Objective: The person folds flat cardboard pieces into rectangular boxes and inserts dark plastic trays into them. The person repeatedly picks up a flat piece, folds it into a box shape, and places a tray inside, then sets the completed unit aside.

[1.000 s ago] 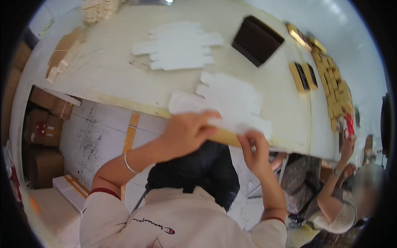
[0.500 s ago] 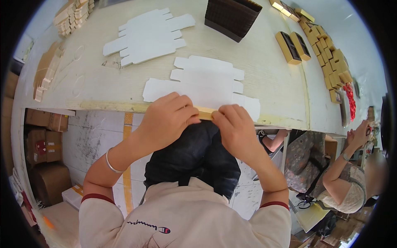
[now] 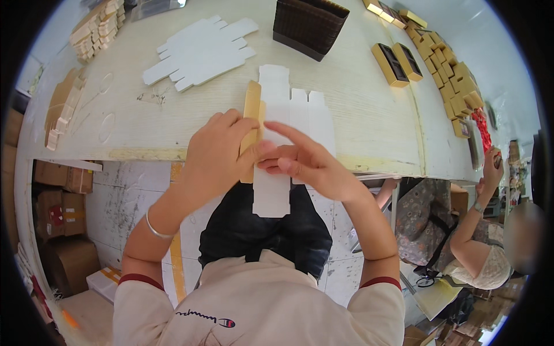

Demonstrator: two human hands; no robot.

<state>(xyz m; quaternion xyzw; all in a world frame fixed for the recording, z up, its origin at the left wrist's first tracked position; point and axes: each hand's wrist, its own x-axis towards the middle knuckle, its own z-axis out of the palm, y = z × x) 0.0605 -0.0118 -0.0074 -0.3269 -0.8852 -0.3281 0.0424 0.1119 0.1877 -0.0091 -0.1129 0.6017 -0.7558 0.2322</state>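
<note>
A flat cardboard box blank (image 3: pixel 272 190), white on the face that shows, lies lengthwise in front of me with its near flap out past the table edge. Along its left side a gold strip (image 3: pixel 252 98) is folded up. My left hand (image 3: pixel 222 144) pinches this strip between thumb and fingers. Over the middle of the blank, my right hand (image 3: pixel 306 164) has its fingers stretched and spread, its tips close to the left thumb; whether they touch the card I cannot tell. A stack of white blanks (image 3: pixel 199 52) rests farther back on the left.
A dark brown ribbed stack of trays (image 3: pixel 310 26) stands at the back. To its right are two gold boxes with dark inserts (image 3: pixel 390 64) and a pile of gold boxes (image 3: pixel 447 72). Folded card pieces (image 3: pixel 62 106) lie far left. Another person's arm (image 3: pixel 470 230) shows at the right.
The blank has been turned about a quarter turn, so its gold strip now runs along the left side. My right hand has let go of the strip and spread its fingers.
</note>
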